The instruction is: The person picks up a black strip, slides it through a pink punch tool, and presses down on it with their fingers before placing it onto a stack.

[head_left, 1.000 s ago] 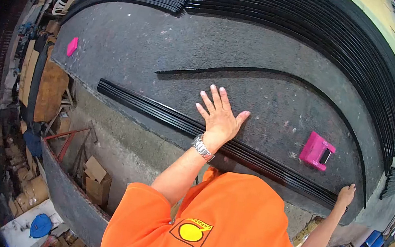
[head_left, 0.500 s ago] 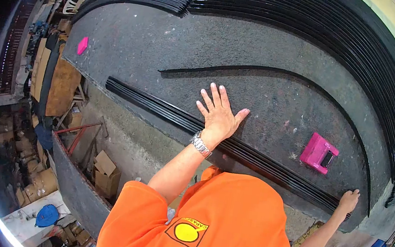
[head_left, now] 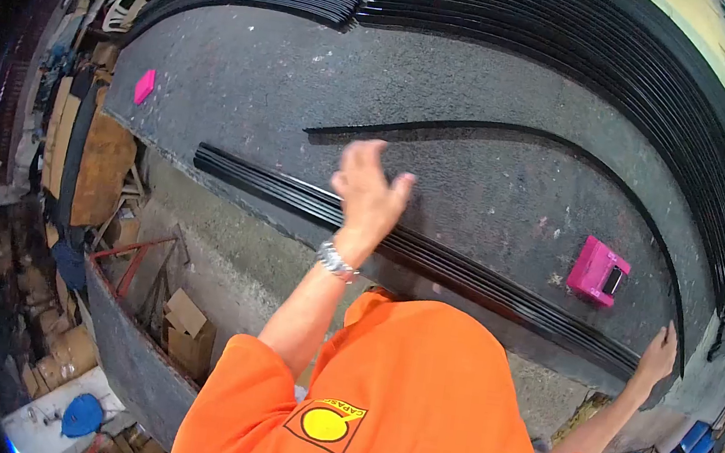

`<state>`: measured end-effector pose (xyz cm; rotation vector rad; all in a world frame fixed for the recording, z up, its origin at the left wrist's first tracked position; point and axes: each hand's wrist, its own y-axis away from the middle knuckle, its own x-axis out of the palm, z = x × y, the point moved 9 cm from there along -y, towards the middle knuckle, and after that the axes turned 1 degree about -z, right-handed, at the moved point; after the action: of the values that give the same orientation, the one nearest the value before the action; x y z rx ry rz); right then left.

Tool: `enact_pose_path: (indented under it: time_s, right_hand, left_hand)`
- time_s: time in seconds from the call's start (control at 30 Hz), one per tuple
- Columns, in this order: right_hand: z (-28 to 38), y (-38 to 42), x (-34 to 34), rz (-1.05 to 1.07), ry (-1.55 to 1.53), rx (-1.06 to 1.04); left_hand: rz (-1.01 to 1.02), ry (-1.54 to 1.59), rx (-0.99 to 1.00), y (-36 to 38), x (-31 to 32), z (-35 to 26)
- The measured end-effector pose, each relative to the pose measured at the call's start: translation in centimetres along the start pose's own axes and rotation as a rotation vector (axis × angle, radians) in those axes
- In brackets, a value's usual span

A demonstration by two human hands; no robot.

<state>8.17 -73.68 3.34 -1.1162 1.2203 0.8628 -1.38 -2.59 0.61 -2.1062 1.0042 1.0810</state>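
Note:
My left hand, with a metal watch on the wrist, hovers over the table just below the left end of a single curved black strip. Its fingers are a little bent and blurred, the thumb stands apart, and nothing shows in it. My right hand is at the right ends of a bundle of straight black strips, close beside the curved strip's lower end. Its fingers point up, apparently holding nothing; whether they touch the strip is hard to tell.
A pink tape-dispenser-like block lies right of centre, and a small pink block at the left. Stacks of black strips line the table's far side. Cardboard boxes stand below the near edge.
My left hand has moved left, its spread fingers now drawn in and bent. My right hand has come off the bundle's end and moved up toward the curved strip.

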Motion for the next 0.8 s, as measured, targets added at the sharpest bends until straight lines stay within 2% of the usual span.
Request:
enact_pose_path:
  time_s: [0.03,0.1,0.13,0.17,0.23,0.33,0.37,0.4,0.5,0.8]
  right_hand:
    - [4.1,1.3,-2.1,-0.039,-0.057,-0.061]
    - [14.0,4.6,-5.7,-0.111,-0.136,-0.245]
    - [19.2,6.5,-6.8,-0.101,-0.225,-0.309]
    - [24.1,8.5,-7.5,-0.061,-0.249,-0.372]
    - [32.7,12.2,-8.2,-0.037,-0.441,-0.474]
    - [41.1,17.5,-6.2,0.032,-0.478,-0.596]
    - [43.6,19.0,-5.7,0.093,-0.450,-0.590]
    - [45.5,20.5,-5.3,0.090,-0.500,-0.617]
    - [51.0,23.5,-5.4,0.116,-0.519,-0.687]
    - [62.1,27.3,-4.4,0.218,-0.516,-0.853]
  left_hand:
    - [-0.100,-0.055,0.068,-1.0,-2.2,1.8]
    - [-0.220,-0.046,0.061,-3.1,-5.7,6.7]
    - [-0.212,-0.043,0.065,-4.3,-6.2,9.3]
    - [-0.162,-0.037,0.058,-5.5,-6.2,11.3]
    - [-0.048,-0.001,0.173,-7.6,-5.1,14.4]
    - [0.128,0.075,0.201,-9.1,-3.6,15.7]
    - [0.188,0.095,0.217,-9.7,-3.1,15.8]
    - [0.139,0.125,0.277,-9.7,-3.4,15.4]
    - [0.157,0.147,0.284,-9.7,-2.8,16.0]
    - [0.234,0.242,0.297,-9.7,-2.9,16.3]
